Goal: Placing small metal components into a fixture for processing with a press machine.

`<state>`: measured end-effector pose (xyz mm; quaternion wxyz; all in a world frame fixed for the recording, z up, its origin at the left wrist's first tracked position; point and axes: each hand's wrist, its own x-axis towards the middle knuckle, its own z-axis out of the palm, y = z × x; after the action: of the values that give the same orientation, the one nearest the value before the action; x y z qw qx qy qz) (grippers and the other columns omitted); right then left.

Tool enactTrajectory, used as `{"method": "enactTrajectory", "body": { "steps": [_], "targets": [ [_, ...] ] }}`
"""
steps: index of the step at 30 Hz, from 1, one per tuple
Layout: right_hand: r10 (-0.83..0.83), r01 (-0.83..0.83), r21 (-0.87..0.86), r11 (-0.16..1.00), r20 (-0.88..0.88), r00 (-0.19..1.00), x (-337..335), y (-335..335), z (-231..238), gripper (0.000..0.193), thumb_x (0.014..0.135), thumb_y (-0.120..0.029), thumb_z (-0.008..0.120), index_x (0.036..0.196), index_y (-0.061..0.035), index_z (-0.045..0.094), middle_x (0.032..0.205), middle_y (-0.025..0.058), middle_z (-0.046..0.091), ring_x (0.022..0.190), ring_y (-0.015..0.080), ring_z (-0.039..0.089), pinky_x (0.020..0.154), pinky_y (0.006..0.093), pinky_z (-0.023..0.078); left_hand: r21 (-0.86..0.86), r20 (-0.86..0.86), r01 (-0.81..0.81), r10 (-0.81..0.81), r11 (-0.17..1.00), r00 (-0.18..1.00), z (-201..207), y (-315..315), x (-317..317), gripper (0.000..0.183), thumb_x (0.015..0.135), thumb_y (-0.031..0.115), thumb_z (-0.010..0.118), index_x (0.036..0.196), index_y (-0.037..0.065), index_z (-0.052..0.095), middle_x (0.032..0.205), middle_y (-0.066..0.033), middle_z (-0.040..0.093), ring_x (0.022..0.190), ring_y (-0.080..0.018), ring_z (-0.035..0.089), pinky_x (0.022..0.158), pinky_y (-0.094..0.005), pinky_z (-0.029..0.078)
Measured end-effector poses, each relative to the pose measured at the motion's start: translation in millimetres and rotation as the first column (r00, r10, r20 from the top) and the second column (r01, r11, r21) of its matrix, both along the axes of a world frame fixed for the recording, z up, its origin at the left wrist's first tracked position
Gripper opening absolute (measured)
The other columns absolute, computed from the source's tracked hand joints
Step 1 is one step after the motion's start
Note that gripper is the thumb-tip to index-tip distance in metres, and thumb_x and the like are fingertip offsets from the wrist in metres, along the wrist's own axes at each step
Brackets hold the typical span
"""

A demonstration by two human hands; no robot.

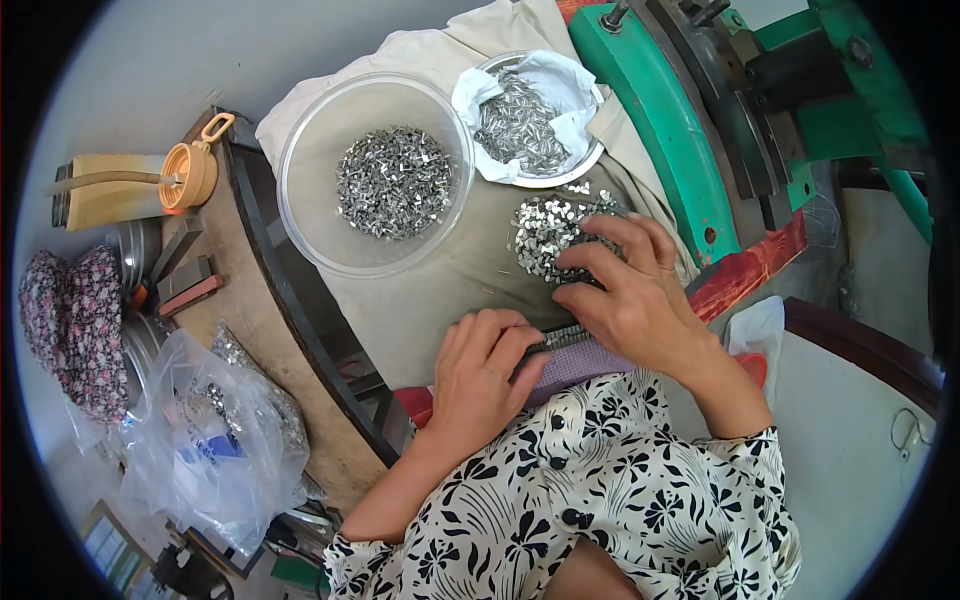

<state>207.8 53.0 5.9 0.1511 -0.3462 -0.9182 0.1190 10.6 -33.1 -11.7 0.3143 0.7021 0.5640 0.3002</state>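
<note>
My left hand point(482, 372) is closed round the near-left end of a narrow grey slotted strip point(568, 337), which lies at the cloth's front edge. The fingers hide that end. My right hand point(640, 295) has bent, spread fingers at the right side of a pile of small shiny metal pieces point(545, 228). Its thumb and forefinger tips are apart, touching or just above the pile; no piece shows clearly between them. Beyond the pile stands a metal bowl point(592, 160) lined with white plastic, full of thin metal pins point(520, 125).
Left of the bowl, a clear round tub point(300, 225) holds many small metal parts point(395, 182). A green machine frame point(650, 120) bounds the right. On the wooden bench point(255, 290) at left are a plastic bag point(200, 450), an orange cup-like thing point(190, 175) and metal blocks point(185, 275).
</note>
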Motion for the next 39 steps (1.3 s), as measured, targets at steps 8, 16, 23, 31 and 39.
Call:
{"method": "enactTrajectory", "body": {
  "steps": [8,16,23,31,39],
  "targets": [
    [-0.001,0.002,-0.014,1.0,0.015,1.0,0.9,1.6,1.1,0.014,0.066,-0.013,0.076,0.078,-0.0157,0.07,0.111,-0.0019,0.063,0.124,0.0274,0.048,0.106,0.0466,0.031,0.006,-0.04,0.022,-0.022,1.0,0.999,-1.4,2.8,7.0,0.017,0.075,0.008,0.078,0.089,0.007,0.067,0.096,-0.0039,0.062,0.087,-0.0251,0.057,0.075,-0.0362,0.043],
    [-0.153,0.11,-0.221,0.969,-0.191,0.969,20.1,-19.4,0.5,0.015,0.068,-0.016,0.08,0.079,-0.0171,0.07,0.111,-0.0029,0.064,0.122,0.0318,0.048,0.102,0.0488,0.03,0.012,-0.032,0.025,-0.025,1.0,0.999,-2.9,1.6,5.0,0.018,0.077,0.01,0.076,0.092,0.008,0.066,0.099,-0.004,0.061,0.09,-0.0256,0.057,0.076,-0.0374,0.043],
    [-0.209,0.163,-0.232,0.959,-0.19,0.959,27.5,-31.9,-3.0,0.017,0.068,-0.016,0.08,0.085,-0.0192,0.076,0.11,-0.0039,0.064,0.12,0.0304,0.049,0.101,0.0466,0.03,0.014,-0.04,0.047,-0.046,0.999,0.998,-3.8,1.9,4.1,0.018,0.077,0.011,0.076,0.092,0.008,0.066,0.099,-0.0047,0.061,0.091,-0.0258,0.057,0.077,-0.0378,0.042],
    [-0.16,0.159,-0.019,0.987,-0.1,0.982,10.0,-7.6,-6.2,0.016,0.067,-0.02,0.082,0.079,-0.0161,0.073,0.105,-0.0024,0.065,0.12,0.0288,0.05,0.099,0.0453,0.032,0.007,-0.061,0.036,-0.035,0.999,0.998,-3.1,2.0,6.0,0.027,0.077,0.013,0.077,0.099,0.005,0.065,0.106,-0.0069,0.059,0.093,-0.0276,0.057,0.078,-0.0383,0.043],
    [-0.227,0.227,0.019,0.974,-0.022,0.974,1.9,-16.8,1.7,0.01,0.07,-0.017,0.077,0.078,-0.0124,0.072,0.107,-0.0009,0.062,0.124,0.0272,0.048,0.107,0.0482,0.029,-0.02,-0.076,0.042,-0.044,0.999,0.996,-1.2,-6.5,-1.9,0.032,0.073,0.011,0.081,0.1,0.004,0.065,0.106,-0.0092,0.06,0.094,-0.03,0.058,0.08,-0.0396,0.047]
  ]
}}
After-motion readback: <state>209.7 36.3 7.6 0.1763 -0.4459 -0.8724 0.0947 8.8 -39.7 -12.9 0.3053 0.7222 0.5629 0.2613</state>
